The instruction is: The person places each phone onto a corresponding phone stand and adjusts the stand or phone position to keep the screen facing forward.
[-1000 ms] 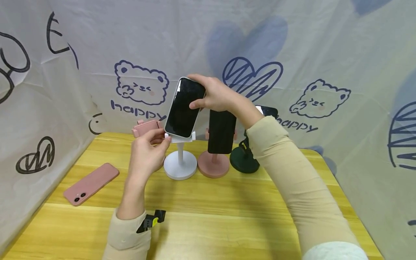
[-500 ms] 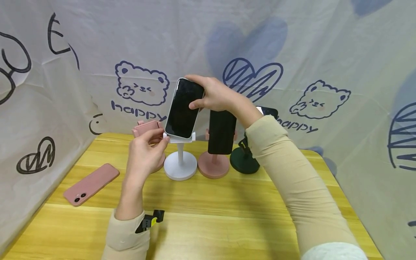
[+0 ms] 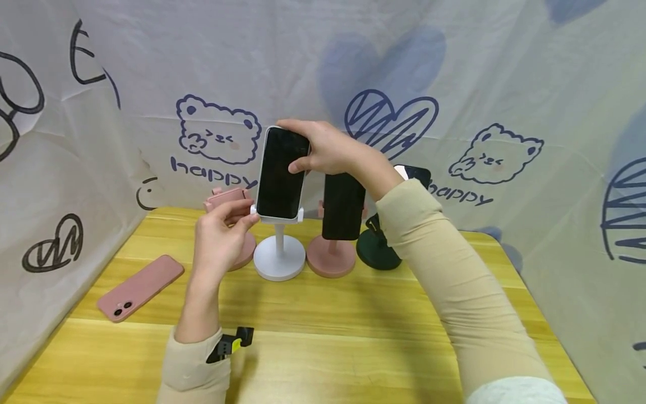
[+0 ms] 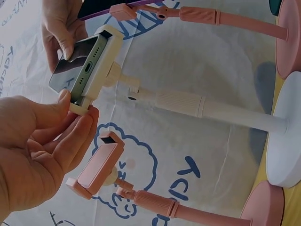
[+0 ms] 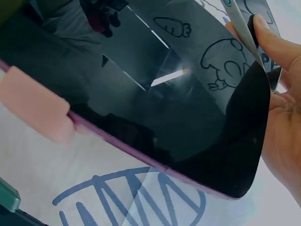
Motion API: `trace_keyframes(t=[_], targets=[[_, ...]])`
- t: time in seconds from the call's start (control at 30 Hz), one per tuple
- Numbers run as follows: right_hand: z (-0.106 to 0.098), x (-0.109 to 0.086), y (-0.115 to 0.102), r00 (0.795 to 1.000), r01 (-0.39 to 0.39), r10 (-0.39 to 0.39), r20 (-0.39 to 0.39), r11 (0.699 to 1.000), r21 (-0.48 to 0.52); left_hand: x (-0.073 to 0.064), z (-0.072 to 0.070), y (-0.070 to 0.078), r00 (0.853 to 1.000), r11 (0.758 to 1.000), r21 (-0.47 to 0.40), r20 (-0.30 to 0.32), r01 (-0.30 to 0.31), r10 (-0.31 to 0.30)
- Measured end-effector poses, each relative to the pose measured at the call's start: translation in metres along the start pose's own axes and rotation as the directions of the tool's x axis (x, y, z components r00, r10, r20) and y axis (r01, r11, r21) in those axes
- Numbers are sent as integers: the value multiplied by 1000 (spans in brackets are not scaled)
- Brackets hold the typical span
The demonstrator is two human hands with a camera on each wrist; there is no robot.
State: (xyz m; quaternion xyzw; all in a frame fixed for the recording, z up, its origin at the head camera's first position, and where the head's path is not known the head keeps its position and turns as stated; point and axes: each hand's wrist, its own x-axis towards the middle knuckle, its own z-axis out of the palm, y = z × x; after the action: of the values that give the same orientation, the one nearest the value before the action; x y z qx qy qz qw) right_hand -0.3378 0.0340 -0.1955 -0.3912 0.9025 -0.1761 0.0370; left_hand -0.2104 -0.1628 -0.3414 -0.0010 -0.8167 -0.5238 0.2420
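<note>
Phone (image 3: pixel 278 182) contacts R hand (image 3: pixel 325 147), the nearer of the two, whose fingers grip its upper R edge w/ thumb on screen; long axis is near-vert., top leaning slightly R. Its lower end sits btwn side clips of white stand (image 3: pixel 279 264), just R of L hand (image 3: pixel 217 235), which pinches L clip (image 3: pixel 254 210) (thumb-to-phone contact: can't tell). Farther R of L fingers, behind & below R hand, pink stand (image 3: pixel 330 259) bears dark phone (image 3: pixel 343 210).
</note>
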Motion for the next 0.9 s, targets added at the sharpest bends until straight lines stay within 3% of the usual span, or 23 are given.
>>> trace_keyframes(t=[0.23, 0.57, 0.73, 0.9], targets=[[3, 1, -8, 1000, 17, -16, 16, 999, -47, -2, 1, 1, 999, 998, -51, -15, 34, -35], [6, 7, -18, 998, 15, -10, 58, 996, -85, -4, -2, 0, 997, 997, -41, -13, 70, -71], [4, 9, -19, 998, -8, 17, 65, 990, -138, -1, -4, 1, 990, 994, -31, 91, 107, -104], [4, 8, -20, 998, -25, 34, 53, 985, -173, 3, -4, -1, 958, 974, -157, 262, 161, -116]])
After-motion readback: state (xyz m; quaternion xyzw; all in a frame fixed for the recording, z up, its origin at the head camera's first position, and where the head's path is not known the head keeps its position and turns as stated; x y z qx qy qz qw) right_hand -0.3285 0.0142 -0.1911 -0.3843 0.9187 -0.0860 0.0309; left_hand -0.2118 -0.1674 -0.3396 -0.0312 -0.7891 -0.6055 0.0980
